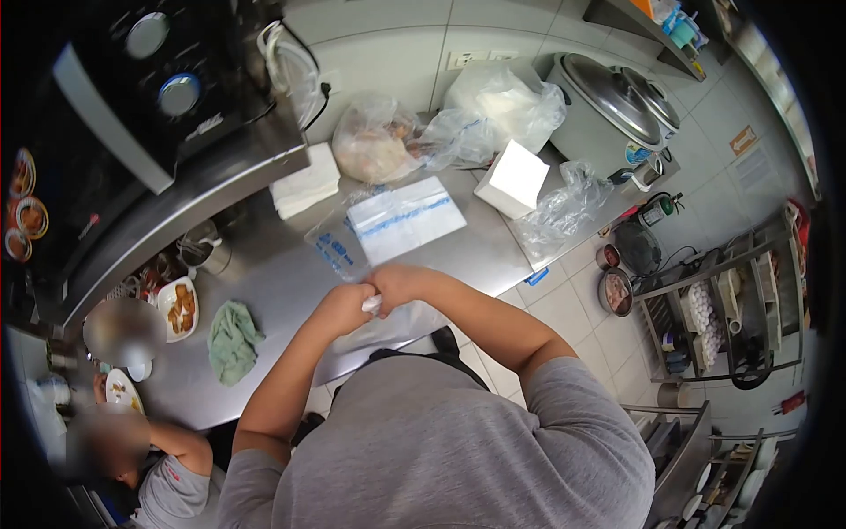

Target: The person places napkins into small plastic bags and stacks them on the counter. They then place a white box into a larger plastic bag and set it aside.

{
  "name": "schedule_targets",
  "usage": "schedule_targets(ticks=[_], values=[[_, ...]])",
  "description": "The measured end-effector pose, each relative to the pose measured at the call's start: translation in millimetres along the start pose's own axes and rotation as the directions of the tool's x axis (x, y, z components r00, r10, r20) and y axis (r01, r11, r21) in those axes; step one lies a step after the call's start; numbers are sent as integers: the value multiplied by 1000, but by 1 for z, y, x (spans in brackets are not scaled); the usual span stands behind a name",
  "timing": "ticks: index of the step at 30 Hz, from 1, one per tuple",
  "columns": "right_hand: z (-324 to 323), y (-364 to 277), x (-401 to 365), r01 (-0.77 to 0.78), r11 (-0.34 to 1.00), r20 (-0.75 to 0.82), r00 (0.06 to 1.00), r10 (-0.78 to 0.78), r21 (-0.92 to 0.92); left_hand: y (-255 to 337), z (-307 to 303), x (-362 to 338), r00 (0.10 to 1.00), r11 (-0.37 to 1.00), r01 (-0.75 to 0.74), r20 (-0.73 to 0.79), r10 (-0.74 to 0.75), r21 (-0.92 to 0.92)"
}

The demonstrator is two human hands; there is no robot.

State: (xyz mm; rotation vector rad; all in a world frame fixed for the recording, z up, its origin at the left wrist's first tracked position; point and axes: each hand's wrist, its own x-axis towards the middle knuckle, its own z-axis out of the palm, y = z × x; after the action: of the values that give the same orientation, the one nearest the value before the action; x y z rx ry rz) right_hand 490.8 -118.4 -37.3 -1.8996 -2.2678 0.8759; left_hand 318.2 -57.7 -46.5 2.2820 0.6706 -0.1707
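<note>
Close to my body, at the front edge of the steel counter, my left hand (342, 310) and my right hand (401, 287) meet with fingers closed. Between them shows a whitish bunched bit of plastic, and a clear plastic bag (392, 326) hangs below, its contents hard to make out. Both hands appear to grip the bag's gathered neck. Just beyond them lies a flat white packet with a blue printed band (405, 220). A clear plastic sheet with blue print (335, 254) sticks out at its left.
Filled plastic bags (374, 141), a white box (511, 179) and a large lidded pot (599, 106) line the back. Left are a green cloth (233, 342) and a dish of fried food (179, 309). Another person (176, 476) stands at lower left. An oven (132, 97) overhangs the counter.
</note>
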Motion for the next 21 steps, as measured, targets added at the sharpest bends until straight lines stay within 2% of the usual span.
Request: schedule_targets(ticks=[1, 2, 4, 5, 6, 7, 8, 9, 10, 11, 12, 14, 15, 16, 17, 18, 19, 20, 21], values=[[-11, 5, -2, -121, 988, 323, 943, 83, 100, 27, -19, 2, 996, 997, -80, -52, 79, -9], [-21, 18, -10, -119, 988, 318, 944, 84, 94, 50, -36, 7, 982, 987, -158, -105, 155, -18], [-46, 60, -36, -68, 980, 2, 998, 69, 185, 76, -64, 30, 891, 964, -262, -372, 261, 48], [-64, 90, -50, -36, 983, -178, 982, 69, 182, 92, -75, 45, 883, 963, -266, -388, 265, 53], [-86, 124, -69, -1, 985, -351, 934, 63, 174, 109, -85, 61, 768, 953, -302, -586, 257, 23], [-122, 148, -96, -101, 992, -493, 861, 127, 80, 125, -93, 82, 615, 939, -344, -755, 227, 3], [-144, 193, -116, -21, 976, -683, 711, 167, 217, 140, -99, 108, 603, 939, -343, -765, 228, 10], [-202, 164, -155, -348, 789, -601, 515, 612, 506, 156, -104, 137, 581, 933, -359, -780, 231, 9], [-216, 216, -171, -164, 866, -815, 292, 500, 472, 171, -108, 165, 565, 928, -372, -792, 231, 6], [-233, 267, -186, -54, 973, -974, -3, 226, 226, 187, -110, 197, 562, 925, -373, -775, 289, 75], [-260, 272, -203, 165, 914, -893, -207, 399, 370, 207, -112, 226, 576, 921, -377, -753, 318, 101], [-298, 314, -225, 284, 911, -799, -447, 401, 298, 246, -111, 283, 584, 917, -378, -735, 345, 129], [-304, 329, -229, 294, 910, -800, -445, 402, 294, 262, -110, 311, 583, 908, -373, -714, 388, 189], [-307, 341, -232, -73, 958, -830, -521, 199, 276, 276, -110, 336, 583, 896, -367, -688, 432, 252], [-311, 354, -234, -431, 868, -854, -520, -16, 246, 288, -112, 361, 579, 895, -359, -689, 435, 264], [-321, 353, -232, -418, 873, -849, -528, -11, 249, 297, -113, 385, 602, 895, -299, -662, 447, 332], [-332, 348, -226, -307, 952, -823, -542, -171, 5, 305, -115, 408, 626, 885, -239, -634, 455, 400], [-338, 344, -216, -196, 949, -753, -578, -316, -248, 309, -116, 430, 624, 880, -231, -631, 461, 414], [-337, 348, -202, -67, 960, -773, -578, -260, -273, 310, -117, 452, 684, 845, -180, -553, 476, 504]])
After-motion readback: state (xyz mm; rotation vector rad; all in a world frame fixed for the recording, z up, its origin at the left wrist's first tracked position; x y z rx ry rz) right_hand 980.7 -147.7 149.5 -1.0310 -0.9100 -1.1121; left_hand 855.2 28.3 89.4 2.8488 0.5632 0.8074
